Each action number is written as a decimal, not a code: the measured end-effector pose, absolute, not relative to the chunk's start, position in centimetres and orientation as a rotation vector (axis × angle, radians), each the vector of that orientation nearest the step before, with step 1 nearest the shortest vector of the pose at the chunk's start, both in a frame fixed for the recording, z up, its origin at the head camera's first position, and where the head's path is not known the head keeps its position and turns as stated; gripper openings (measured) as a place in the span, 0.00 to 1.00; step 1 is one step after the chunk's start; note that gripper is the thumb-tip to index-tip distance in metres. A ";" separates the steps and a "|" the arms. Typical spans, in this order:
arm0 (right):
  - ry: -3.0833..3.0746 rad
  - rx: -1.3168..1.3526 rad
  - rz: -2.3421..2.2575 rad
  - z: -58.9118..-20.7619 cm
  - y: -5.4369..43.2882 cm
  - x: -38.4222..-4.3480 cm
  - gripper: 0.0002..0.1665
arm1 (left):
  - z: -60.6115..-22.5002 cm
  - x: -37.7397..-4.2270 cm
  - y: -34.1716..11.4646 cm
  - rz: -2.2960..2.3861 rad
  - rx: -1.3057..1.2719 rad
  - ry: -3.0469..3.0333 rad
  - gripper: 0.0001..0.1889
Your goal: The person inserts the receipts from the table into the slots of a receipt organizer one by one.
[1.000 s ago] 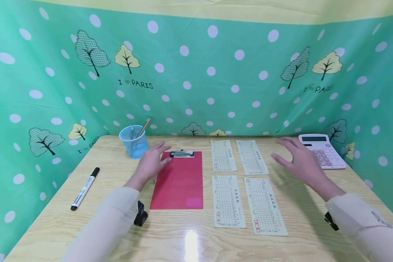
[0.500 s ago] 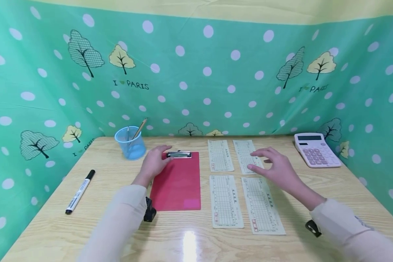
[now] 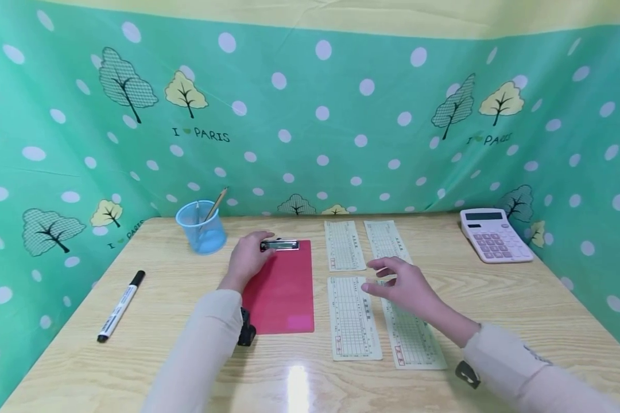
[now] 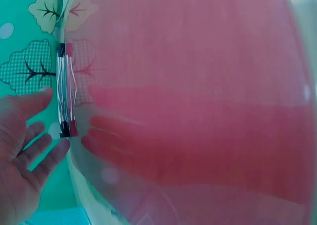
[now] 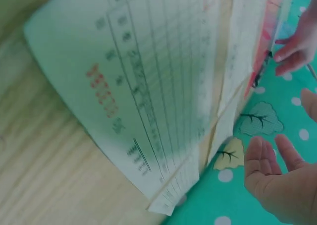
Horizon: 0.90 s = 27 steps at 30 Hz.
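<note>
Right hand [image 3: 402,288] hung half open over paper slips [image 3: 355,321], holding nothing.
Left hand [image 3: 248,259], loosely open, was at the upper left corner of the clipboard [image 3: 284,292]; no grip seen, contact unclear. Judged risk: a low brush skewing thin slips. Clipboard lay flat, red, left of four pale printed slips, metal clip [image 3: 281,245] at far edge.
</note>
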State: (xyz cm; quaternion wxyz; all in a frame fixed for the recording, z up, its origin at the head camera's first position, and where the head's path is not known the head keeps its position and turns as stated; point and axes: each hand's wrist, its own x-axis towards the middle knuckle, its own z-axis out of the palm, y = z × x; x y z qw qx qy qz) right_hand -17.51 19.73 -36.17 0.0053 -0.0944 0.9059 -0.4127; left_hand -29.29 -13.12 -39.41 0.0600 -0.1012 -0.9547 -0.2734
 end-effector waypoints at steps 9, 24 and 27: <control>2.814 -0.330 -1.241 -36.9 19.5 -17.1 0.31 | -39.6 -29.8 -12.6 -0.826 -0.262 -2.957 0.24; 2.801 -0.343 -1.218 -37.5 19.2 -17.1 0.32 | -40.0 -30.8 -12.4 -0.760 -0.291 -3.030 0.23; 2.806 -0.341 -1.191 -37.6 19.2 -17.1 0.32 | -40.1 -30.9 -12.3 -0.777 -0.294 -3.035 0.22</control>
